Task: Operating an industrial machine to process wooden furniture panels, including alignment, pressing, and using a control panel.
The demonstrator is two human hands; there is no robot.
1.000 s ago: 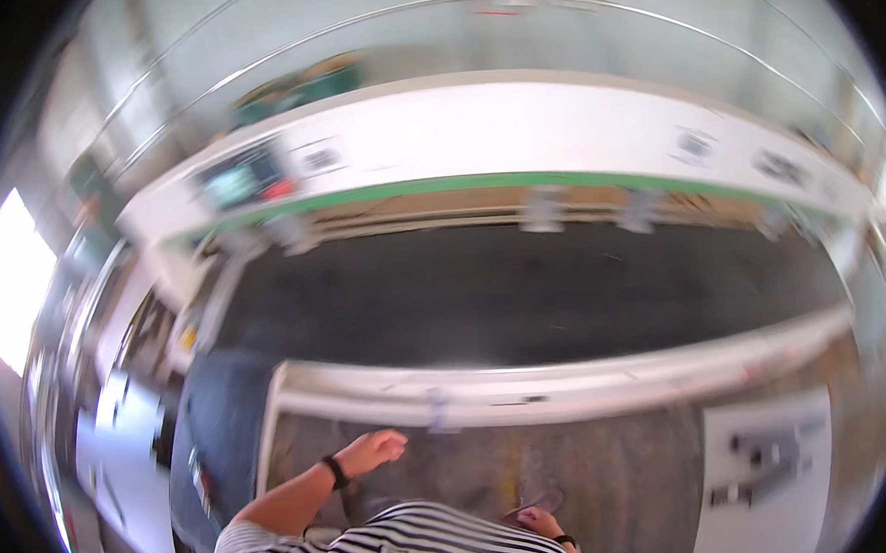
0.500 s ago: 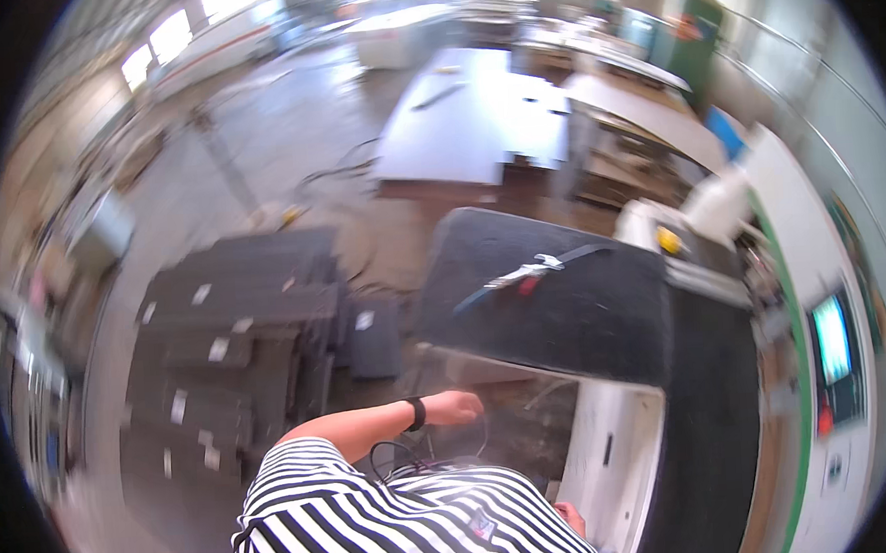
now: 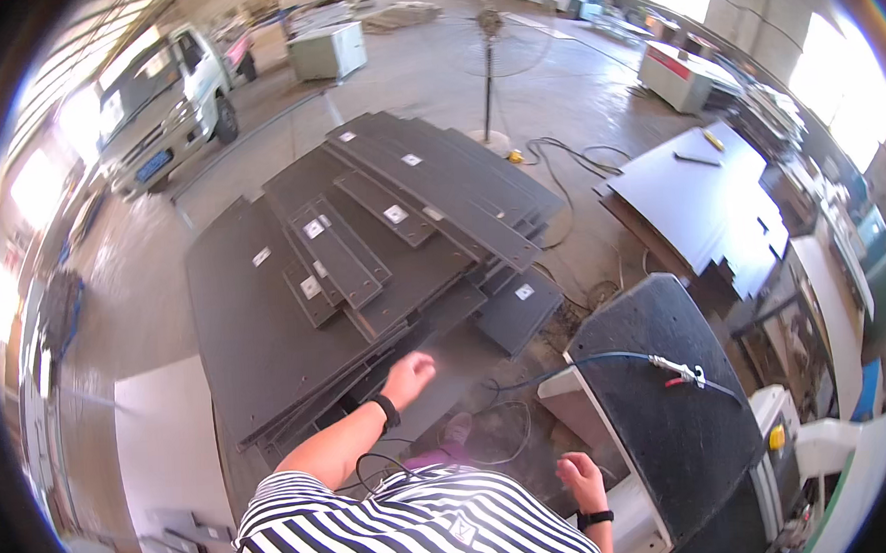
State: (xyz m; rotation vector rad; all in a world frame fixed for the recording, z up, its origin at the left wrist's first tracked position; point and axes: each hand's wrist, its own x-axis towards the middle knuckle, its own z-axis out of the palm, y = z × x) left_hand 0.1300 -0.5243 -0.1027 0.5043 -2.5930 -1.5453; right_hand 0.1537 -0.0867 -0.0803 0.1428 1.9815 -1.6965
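Observation:
My left hand hangs in front of the near edge of a stack of dark grey panels, its fingers curled in with nothing seen in them. A black band circles that wrist. Several narrower panels with white labels lie on the stack. My right hand is lifted beside the pale frame of a black-topped machine table, its fingers loosely bent and apart, holding nothing visible. On that black top lies an air blow gun with a red lever and a blue hose.
A pale sheet stack with a dark bar on it stands at the far right. A pedestal fan rises behind the dark panels. Cables trail over the floor. A white truck is parked far left; a white board lies near left.
My view has swung left, bringing the dark panel stack to the middle and the black table rightward. My right hand has come up into fuller view. The left hand stays low in front.

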